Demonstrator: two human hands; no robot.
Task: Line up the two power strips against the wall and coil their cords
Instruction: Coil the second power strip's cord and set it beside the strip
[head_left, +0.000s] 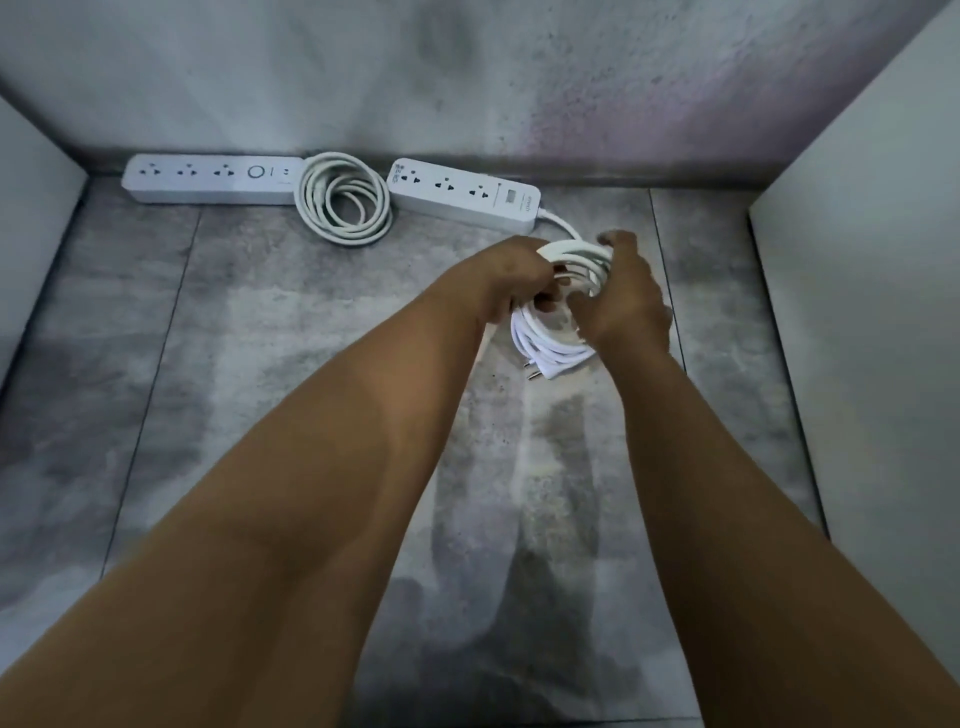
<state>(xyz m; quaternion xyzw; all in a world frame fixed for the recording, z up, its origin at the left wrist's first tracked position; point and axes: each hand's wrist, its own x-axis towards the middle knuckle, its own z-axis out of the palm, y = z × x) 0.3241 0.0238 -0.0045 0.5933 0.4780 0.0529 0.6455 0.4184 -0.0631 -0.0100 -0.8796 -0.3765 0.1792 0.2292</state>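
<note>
The left hand (511, 278) and the right hand (628, 296) have fingers (618, 240) curled round the looped cord (556, 340), just near the right power strip (465, 195) by the far wall (467, 78), and should hold the loops snug, then lay them flat.

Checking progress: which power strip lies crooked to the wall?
The right power strip, whose right end angles away from the wall; the left power strip lies parallel along it.
</note>
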